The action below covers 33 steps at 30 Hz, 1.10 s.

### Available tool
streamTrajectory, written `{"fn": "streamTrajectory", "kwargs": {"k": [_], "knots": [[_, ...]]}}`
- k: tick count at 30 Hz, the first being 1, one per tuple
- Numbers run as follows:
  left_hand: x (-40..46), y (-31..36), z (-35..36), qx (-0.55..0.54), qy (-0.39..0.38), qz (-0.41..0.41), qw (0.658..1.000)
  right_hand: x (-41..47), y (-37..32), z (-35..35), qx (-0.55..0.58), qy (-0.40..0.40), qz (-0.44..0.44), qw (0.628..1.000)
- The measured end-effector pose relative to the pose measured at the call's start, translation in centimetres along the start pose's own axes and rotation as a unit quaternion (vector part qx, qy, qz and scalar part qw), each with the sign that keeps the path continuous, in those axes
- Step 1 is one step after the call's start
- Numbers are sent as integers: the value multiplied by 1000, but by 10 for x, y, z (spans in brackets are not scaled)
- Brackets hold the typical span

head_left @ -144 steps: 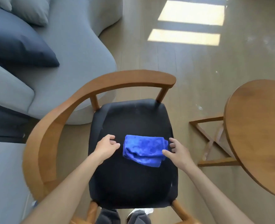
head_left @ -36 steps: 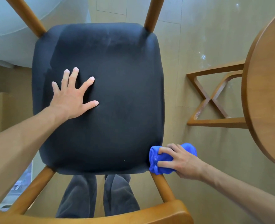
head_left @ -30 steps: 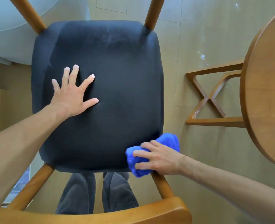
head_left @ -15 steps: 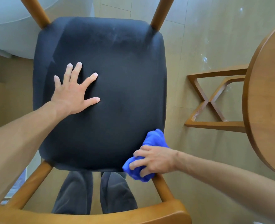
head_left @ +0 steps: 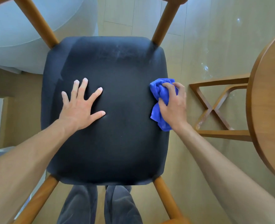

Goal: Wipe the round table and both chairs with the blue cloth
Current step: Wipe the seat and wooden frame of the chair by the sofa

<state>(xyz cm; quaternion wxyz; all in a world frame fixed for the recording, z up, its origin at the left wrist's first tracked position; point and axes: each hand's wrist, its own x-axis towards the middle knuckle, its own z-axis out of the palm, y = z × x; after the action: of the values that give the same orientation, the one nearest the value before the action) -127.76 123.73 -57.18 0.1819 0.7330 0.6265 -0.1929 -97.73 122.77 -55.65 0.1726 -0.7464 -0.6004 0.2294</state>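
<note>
1. The right hand (head_left: 173, 104) is squeezing the blue cloth (head_left: 161, 101) into a bunch, with its fingers curled round it.
2. The cloth is sitting at the right edge of the dark seat (head_left: 104, 143) of the chair, about halfway between near and far. Its long side is running near to far, along that edge.
3. The left hand (head_left: 80, 105) is lying flat on the seat with its fingers spread wide. It is holding nothing.
4. The rest of the seat is lying to the left of the cloth. So the next wipe probably needs to go left, or along the edge.
5. The flat left hand is sitting in the way of a long wipe to the left.
6. The round desk (head_left: 269, 101) is standing well to the right, apart from the chair. The right hand is nearer to it.
</note>
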Motion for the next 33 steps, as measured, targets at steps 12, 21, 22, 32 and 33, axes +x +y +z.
{"fn": "streamTrajectory", "kwargs": {"k": [12, 21, 22, 32, 33], "knots": [[0, -17, -22, -31, -63, 39, 997, -140, -60, 67, -105, -243, -469, 843], [-1, -14, -20, -31, -66, 31, 997, -3, -22, 14, -133, 5, -275, 952], [0, -14, -20, -27, -65, 30, 997, 0, -23, 15, -142, 16, -253, 957], [1, -14, -12, 2, -59, 43, 997, 29, -61, 36, -11, 128, 212, 969], [1, -15, -10, -5, -56, 44, 997, 40, -64, 37, 2, 142, 228, 963]]}}
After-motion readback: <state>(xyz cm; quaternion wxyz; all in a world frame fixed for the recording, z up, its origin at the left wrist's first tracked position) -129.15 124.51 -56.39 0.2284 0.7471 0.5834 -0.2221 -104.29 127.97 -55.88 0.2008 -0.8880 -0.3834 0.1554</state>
